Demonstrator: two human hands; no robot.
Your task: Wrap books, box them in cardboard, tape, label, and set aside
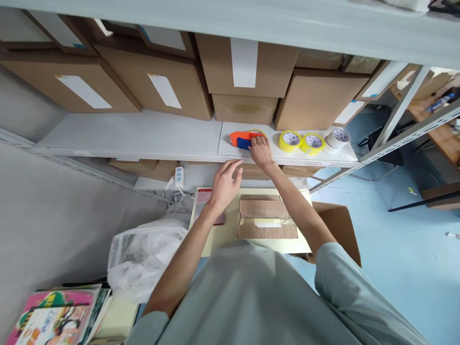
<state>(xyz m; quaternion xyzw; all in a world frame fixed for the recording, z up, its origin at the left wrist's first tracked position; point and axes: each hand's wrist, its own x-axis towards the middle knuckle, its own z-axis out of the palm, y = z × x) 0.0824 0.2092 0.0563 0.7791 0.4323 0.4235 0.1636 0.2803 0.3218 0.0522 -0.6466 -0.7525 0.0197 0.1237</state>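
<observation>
My right hand (262,152) is closed on the orange and blue tape dispenser (239,139), which rests on the white shelf; a yellow tape roll shows just behind it. Held in the air in front of the shelf edge, my left hand (226,184) has its fingers apart and nothing in them. Below my hands, a small taped cardboard box (268,208) with a white label lies on the cream tabletop (215,245). To the right of the dispenser sit two yellow tape rolls (290,139) and a white roll (338,139).
Large cardboard boxes (247,67) line the back of the shelf (143,134). A power strip (179,177) hangs under its edge. At lower left are a bag of white plastic (143,258) and magazines (53,316). An open carton (339,225) stands right of the table.
</observation>
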